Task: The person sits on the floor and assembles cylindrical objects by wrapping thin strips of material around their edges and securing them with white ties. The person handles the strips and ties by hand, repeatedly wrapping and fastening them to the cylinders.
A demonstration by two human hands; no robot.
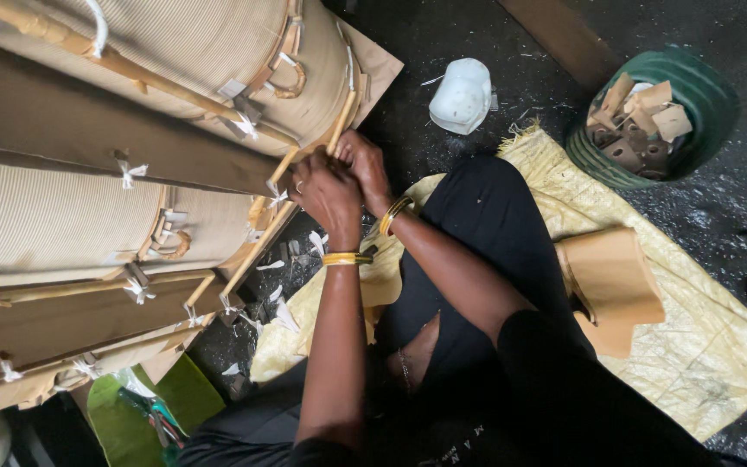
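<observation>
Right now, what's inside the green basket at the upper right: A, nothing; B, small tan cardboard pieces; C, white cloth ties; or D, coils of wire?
B: the green basket holds a heap of small tan cardboard pieces, some with round holes.

Tan paper-wrapped lead (340, 121) runs diag. beside ribbed coil (209, 52).
</observation>
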